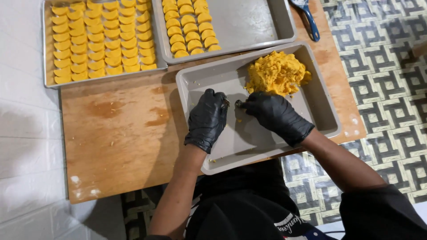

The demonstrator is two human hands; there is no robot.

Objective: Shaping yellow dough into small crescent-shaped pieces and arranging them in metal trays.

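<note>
Dough (277, 72), crumbly and bright yellow, sits heaped in a rough mound in the far right corner of the grey metal tray (249, 142) in front of me. Its surface is lumpy and ragged, with a few loose crumbs scattered over the tray's smooth matte floor. My left hand (207, 119), in a black, slightly glossy glove, is curled over the tray's middle, fingers bent and pinched on something small and dark; I cannot tell what it is. My right hand (275, 114), gloved the same way, is curled just beside it, fingertips pinched toward the left hand's and close to the mound's near edge. Both hands meet over bare tray.

The tray rests on a worn wooden board (120, 133) with darker stains. Beyond it lie two shallow metal baking sheets: the left sheet (47, 44) is filled with neat rows of smooth yellow half-moon pieces (100, 40), the right sheet (258, 26) holds only a few rows (189, 29) at its left side. A blue-handled tool (309, 20) lies at the board's far right corner.
</note>
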